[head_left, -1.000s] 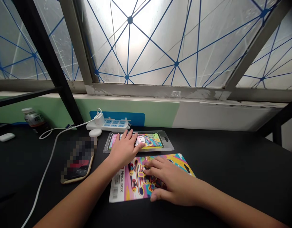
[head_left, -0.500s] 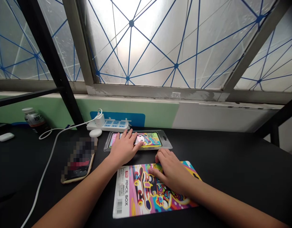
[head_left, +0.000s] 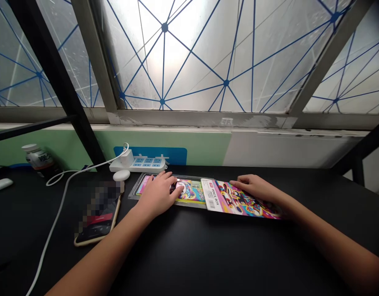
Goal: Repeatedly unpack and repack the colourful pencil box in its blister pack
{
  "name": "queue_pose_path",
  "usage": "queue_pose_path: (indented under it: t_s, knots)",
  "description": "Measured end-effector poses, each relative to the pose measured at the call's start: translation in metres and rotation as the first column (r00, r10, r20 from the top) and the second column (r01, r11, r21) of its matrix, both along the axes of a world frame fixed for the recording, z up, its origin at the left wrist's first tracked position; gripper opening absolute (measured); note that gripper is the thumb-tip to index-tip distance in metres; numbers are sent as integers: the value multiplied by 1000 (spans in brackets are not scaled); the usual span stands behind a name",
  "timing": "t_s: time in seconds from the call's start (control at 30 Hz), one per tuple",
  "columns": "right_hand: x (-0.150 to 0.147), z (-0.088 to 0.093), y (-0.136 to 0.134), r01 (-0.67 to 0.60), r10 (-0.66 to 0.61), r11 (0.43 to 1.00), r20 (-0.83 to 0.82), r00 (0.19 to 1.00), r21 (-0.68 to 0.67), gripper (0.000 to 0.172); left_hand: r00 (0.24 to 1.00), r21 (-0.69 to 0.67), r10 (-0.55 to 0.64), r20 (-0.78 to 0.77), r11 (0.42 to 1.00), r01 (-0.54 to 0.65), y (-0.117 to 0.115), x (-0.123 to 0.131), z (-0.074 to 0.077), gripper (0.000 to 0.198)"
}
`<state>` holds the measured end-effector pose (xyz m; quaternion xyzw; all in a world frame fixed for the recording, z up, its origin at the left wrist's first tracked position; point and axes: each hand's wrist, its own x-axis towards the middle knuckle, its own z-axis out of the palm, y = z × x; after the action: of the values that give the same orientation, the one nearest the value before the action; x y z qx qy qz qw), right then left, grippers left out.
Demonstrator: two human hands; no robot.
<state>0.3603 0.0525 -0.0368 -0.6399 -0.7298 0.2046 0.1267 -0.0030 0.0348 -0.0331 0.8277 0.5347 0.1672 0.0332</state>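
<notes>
My left hand (head_left: 158, 191) lies with its fingers spread over a colourful pencil box (head_left: 192, 190) in a clear plastic tray (head_left: 135, 192), near the back of the desk. Its palm and fingers cover the box's left middle. To the right, my right hand (head_left: 258, 187) is closed over the upper edge of a bright printed card (head_left: 238, 199) labelled PENCIL BOX, with a barcode on its white strip. The card's left end overlaps the right end of the tray. Parts of the right fingers' grip are hidden.
A phone (head_left: 98, 218) lies left of my left forearm. Behind it are a round white object (head_left: 121, 175) and a white power strip (head_left: 148, 163) with a white cable (head_left: 58, 222). A bottle (head_left: 38, 158) and a small white case (head_left: 2, 184) sit far left on the black desk (head_left: 207, 255).
My right hand has moved the card away from the front, back and to the right, against the tray. My left hand stays on the pencil box. The view has shifted slightly.
</notes>
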Motion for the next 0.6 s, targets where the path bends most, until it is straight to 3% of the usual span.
queue_pose_path:
  t_s: [0.1,0.37,0.6]
  knots:
    - [8,-7,5,22,-21,999,-26,999,30,52,999,18,-15,-33,1000,16,-5,4,-2,37]
    - [-40,-2,-16,24,-11,991,-100,995,130,47,999,-55,-16,-52,998,13,-6,8,-10,49]
    - [-25,-2,-10,55,-45,993,-98,994,101,46,996,-81,-44,-71,996,39,-4,5,-10,52]
